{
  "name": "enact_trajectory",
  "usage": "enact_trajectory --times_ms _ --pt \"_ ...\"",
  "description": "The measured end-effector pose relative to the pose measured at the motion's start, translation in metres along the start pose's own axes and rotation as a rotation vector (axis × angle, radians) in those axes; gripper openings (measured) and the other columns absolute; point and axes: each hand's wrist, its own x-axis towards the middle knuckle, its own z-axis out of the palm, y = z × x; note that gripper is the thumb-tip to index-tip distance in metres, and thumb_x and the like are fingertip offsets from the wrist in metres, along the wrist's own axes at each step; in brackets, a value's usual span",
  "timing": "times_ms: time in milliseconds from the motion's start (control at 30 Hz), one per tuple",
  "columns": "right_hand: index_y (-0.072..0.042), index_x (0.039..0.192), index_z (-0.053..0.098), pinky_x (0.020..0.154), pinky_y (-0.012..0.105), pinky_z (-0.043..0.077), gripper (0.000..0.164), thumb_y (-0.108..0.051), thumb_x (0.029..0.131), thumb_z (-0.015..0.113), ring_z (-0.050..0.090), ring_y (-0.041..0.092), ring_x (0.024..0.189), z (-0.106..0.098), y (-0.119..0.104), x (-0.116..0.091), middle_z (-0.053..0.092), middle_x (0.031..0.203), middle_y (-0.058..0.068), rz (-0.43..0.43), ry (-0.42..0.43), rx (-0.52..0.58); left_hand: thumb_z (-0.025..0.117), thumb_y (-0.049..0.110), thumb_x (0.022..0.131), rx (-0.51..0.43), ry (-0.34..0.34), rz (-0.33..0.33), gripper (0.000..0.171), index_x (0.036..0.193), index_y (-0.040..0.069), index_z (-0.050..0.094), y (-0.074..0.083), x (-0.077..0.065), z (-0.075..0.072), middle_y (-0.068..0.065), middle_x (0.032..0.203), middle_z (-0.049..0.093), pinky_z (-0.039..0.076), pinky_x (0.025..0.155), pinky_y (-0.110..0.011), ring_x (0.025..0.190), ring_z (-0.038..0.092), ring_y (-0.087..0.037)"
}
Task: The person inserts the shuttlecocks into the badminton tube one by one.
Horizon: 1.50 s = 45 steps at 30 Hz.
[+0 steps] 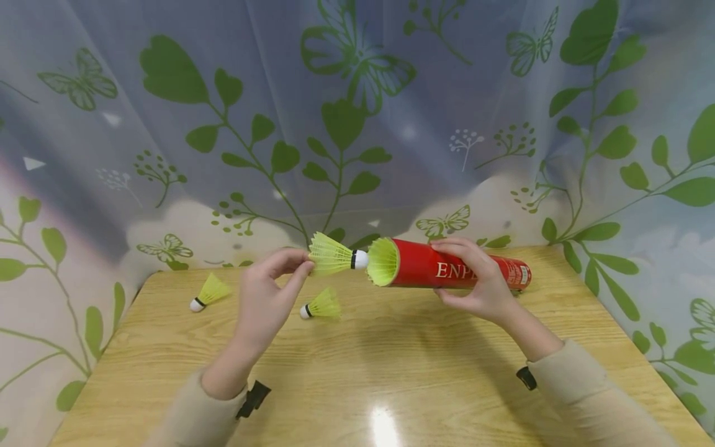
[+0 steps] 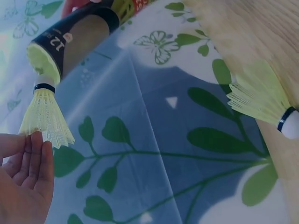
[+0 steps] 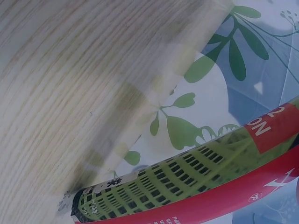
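My left hand (image 1: 267,297) pinches the skirt edge of a yellow shuttlecock (image 1: 331,254) between thumb and fingers. That shuttlecock's white cork with a black band points right, at the mouth of a red shuttlecock tube (image 1: 416,264). My right hand (image 1: 475,279) grips the tube around its middle, holding it nearly level above the table. Yellow skirt fills the tube's open left end. In the left wrist view the pinched shuttlecock (image 2: 46,114) has its cork at the tube's rim (image 2: 51,58). Through a clear strip, stacked yellow skirts (image 3: 168,179) show inside the tube in the right wrist view.
Two yellow shuttlecocks lie on the wooden table (image 1: 346,379): one at the left (image 1: 210,292), another (image 1: 321,304) just right of my left hand. A curtain (image 1: 268,81) with green leaves and butterflies hangs along the table's back and sides.
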Motion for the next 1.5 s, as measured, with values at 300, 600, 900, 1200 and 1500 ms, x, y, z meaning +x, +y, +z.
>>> enact_trajectory --times_ms 300,600,900,1200,1500 --pt "0.000 0.122 0.058 0.107 0.024 0.036 0.068 -0.003 0.057 0.079 0.049 0.032 0.119 0.004 0.029 -0.014 0.057 0.125 0.016 0.007 -0.012 -0.025 0.073 0.006 0.082 0.011 -0.076 0.079 0.008 0.089 0.009 0.073 0.014 0.004 0.014 0.000 0.085 0.072 0.054 0.073 -0.021 0.076 0.067 -0.009" --pt "-0.002 0.123 0.058 0.105 0.024 0.038 0.066 -0.004 0.060 0.077 0.048 0.025 0.121 0.004 0.029 -0.014 0.057 0.126 0.014 0.004 -0.017 -0.021 0.075 0.011 0.081 0.013 -0.147 0.101 0.007 0.087 0.012 0.075 0.026 0.007 0.028 0.004 0.085 0.073 0.053 0.070 -0.020 0.078 0.066 -0.004" --pt "0.000 0.123 0.058 0.105 0.023 0.038 0.068 -0.004 0.058 0.079 0.048 0.026 0.121 0.005 0.030 -0.014 0.057 0.126 0.016 -0.006 -0.012 -0.016 0.077 0.013 0.079 -0.045 -0.157 0.093 0.006 0.085 0.013 0.077 0.028 0.009 0.039 0.002 0.085 0.074 0.054 0.070 -0.019 0.078 0.068 -0.006" --pt "0.004 0.121 0.057 0.105 0.022 0.037 0.068 0.000 0.056 0.078 0.050 0.025 0.120 0.005 0.026 -0.011 0.057 0.123 0.020 -0.016 0.001 -0.022 0.078 0.015 0.078 -0.106 -0.150 0.005 0.005 0.083 0.016 0.077 0.028 0.011 0.044 0.005 0.083 0.073 0.055 0.067 -0.019 0.073 0.066 -0.003" --pt "0.010 0.117 0.056 0.105 0.020 0.037 0.065 0.009 0.054 0.075 0.050 0.025 0.119 0.003 -0.001 0.000 0.057 0.119 0.025 -0.036 0.009 0.000 0.078 0.015 0.078 -0.159 -0.182 -0.023 0.005 0.083 0.017 0.077 0.030 0.011 0.049 0.004 0.081 0.073 0.055 0.066 -0.021 0.070 0.066 -0.005"
